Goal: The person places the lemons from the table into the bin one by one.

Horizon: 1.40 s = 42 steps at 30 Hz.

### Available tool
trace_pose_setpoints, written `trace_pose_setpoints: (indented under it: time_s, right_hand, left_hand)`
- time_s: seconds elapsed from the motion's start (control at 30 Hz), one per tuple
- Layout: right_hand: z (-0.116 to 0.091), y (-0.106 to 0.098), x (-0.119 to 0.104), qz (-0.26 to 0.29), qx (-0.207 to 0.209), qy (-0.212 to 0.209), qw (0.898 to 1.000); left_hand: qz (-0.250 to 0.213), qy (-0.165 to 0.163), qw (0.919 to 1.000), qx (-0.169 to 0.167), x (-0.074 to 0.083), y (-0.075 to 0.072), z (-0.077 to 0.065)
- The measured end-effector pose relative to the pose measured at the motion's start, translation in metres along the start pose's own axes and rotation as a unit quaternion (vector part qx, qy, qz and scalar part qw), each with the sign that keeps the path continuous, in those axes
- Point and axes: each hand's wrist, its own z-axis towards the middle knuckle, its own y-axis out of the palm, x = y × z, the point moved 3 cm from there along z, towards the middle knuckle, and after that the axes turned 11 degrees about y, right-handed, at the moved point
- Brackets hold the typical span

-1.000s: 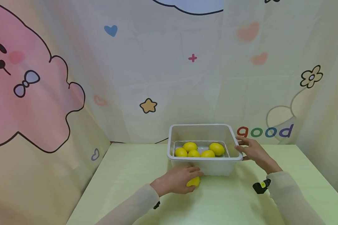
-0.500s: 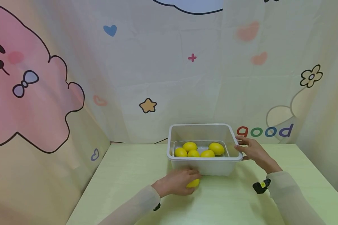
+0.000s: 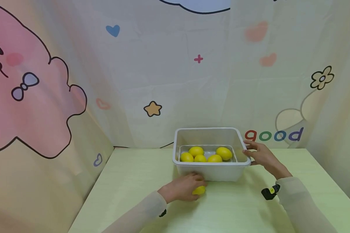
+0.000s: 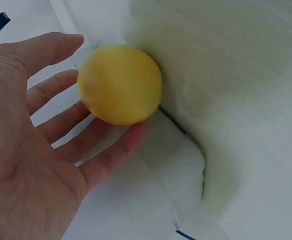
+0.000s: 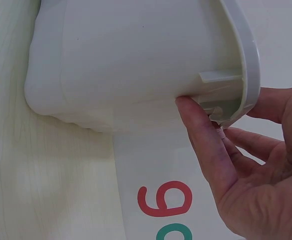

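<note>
A white plastic bin (image 3: 211, 173) stands on the table with several yellow lemons (image 3: 224, 153) inside. Just in front of its near wall, my left hand (image 3: 181, 188) has its fingers curled round another lemon (image 3: 200, 190). In the left wrist view, the fingers reach behind and beneath this lemon (image 4: 121, 84), the thumb lying close at its upper left. My right hand (image 3: 263, 158) holds the bin's right rim. In the right wrist view, one of its fingertips (image 5: 186, 104) presses the outer wall below the rim (image 5: 250, 65).
The pale wood-grain table (image 3: 128, 200) reaches back to a printed curtain (image 3: 163, 71). Behind the bin the curtain hangs close. A black wrist camera (image 3: 269, 193) sits on the right wrist.
My left fingers have drawn in a little round the lemon, the fingertips coming slightly nearer. The right hand and bin hold their place.
</note>
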Motion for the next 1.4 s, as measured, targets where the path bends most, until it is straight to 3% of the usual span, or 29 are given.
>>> trace_pose_setpoints:
  time_s: [0.43,0.83,1.0,1.4]
  right_hand:
    - [-0.002,0.001,-0.002,-0.020,0.007,-0.006,1.000]
    - [-0.001,0.000,0.000,-0.014,0.004,-0.002,1.000]
    - [-0.001,0.000,-0.001,-0.011,0.003,0.001,1.000]
    - [-0.003,0.001,-0.002,-0.011,0.004,0.005,1.000]
  left_hand:
    - [-0.078,-0.045,0.9950,-0.041,-0.002,0.014,-0.003]
    - [-0.056,-0.042,0.9949,-0.073,0.002,0.023,-0.003]
    - [-0.068,-0.049,0.9928,-0.086,0.001,0.026,-0.003]
    - [-0.053,-0.032,0.9955,-0.071,0.001,0.026,-0.004]
